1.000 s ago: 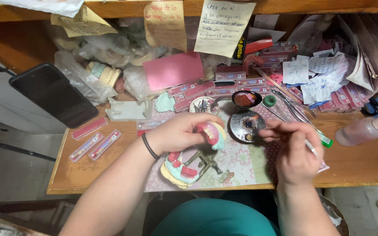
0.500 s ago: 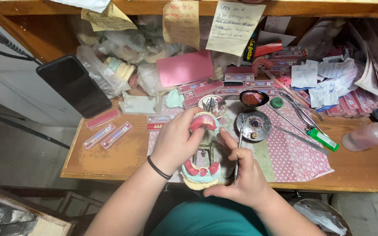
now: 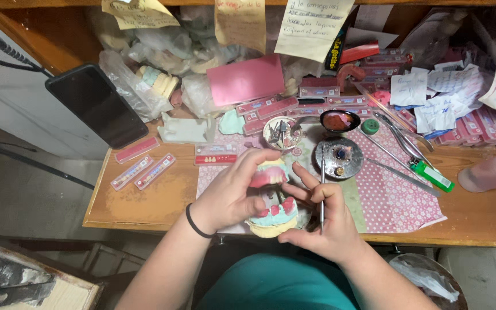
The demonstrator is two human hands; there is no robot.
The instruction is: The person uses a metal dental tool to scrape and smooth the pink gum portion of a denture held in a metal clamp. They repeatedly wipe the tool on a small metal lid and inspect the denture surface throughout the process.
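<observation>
Both arms reach up from the bottom and meet at the near edge of the desk. The left hand curls tight around a model of teeth, pink and white, holding it over the desk edge. The right hand pinches a thin metal tool and touches the model.

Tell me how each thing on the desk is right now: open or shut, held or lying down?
Left hand: gripping the dental model.
Right hand: pinching a thin metal tool.
Dental model: hinged open, held over the desk edge.
Metal tool: upright in the fingers.
Phone: screen dark, leaning.
Green lighter: lying flat.
Small round dish: uncovered, reddish inside.
</observation>
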